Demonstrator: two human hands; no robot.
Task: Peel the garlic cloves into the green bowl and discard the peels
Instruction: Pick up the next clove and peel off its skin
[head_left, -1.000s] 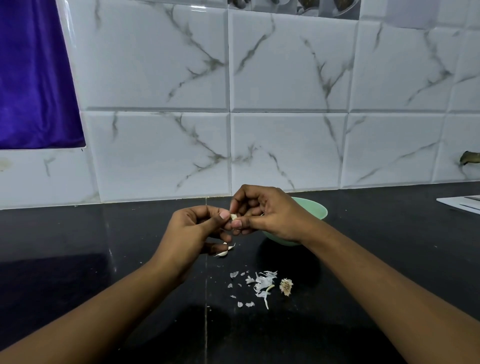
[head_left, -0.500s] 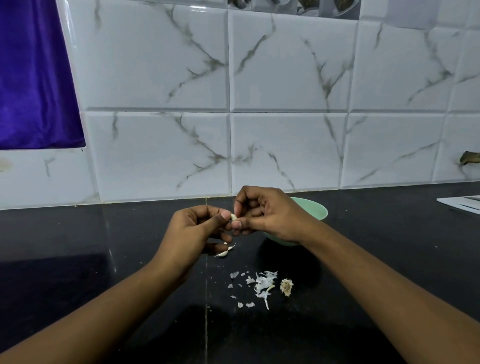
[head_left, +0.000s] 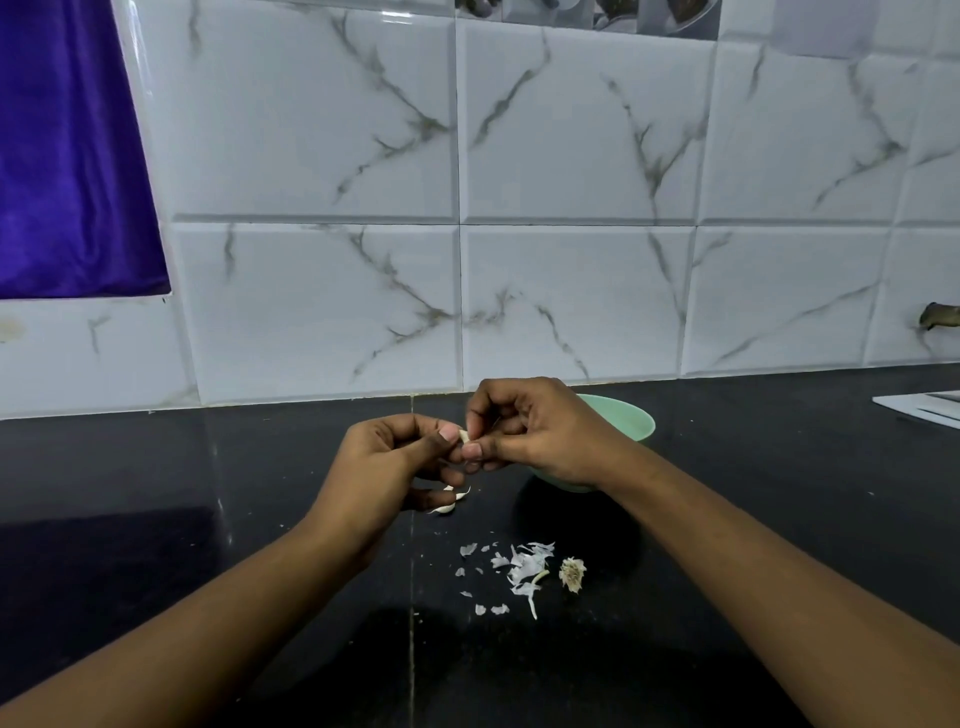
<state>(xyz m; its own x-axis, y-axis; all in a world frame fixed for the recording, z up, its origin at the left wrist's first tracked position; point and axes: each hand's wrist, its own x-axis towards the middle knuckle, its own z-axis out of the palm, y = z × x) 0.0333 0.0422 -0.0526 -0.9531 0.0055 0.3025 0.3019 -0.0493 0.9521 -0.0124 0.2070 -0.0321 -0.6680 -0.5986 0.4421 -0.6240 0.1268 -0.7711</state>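
Note:
Both hands meet above the black counter (head_left: 156, 519), sharing one small pale garlic clove (head_left: 464, 435). My left hand (head_left: 387, 467) pinches it between thumb and fingers; my right hand (head_left: 535, 431) pinches it from the other side with curled fingers. More garlic cloves (head_left: 452, 501) show under my left hand; whether they lie on the counter or in its lower fingers I cannot tell. The green bowl (head_left: 631, 423) stands just behind my right hand, mostly hidden by it. White peel scraps (head_left: 514, 569) lie scattered on the counter nearer to me, with a dry garlic root end (head_left: 572, 573) beside them.
A white marble-patterned tiled wall (head_left: 571, 208) rises behind the counter. A purple cloth (head_left: 62, 156) hangs at the upper left. A white flat object (head_left: 919, 408) lies at the far right edge of the counter.
The hands stay together on the clove; the right-hand fingers have shifted slightly on it. Nothing else has moved.

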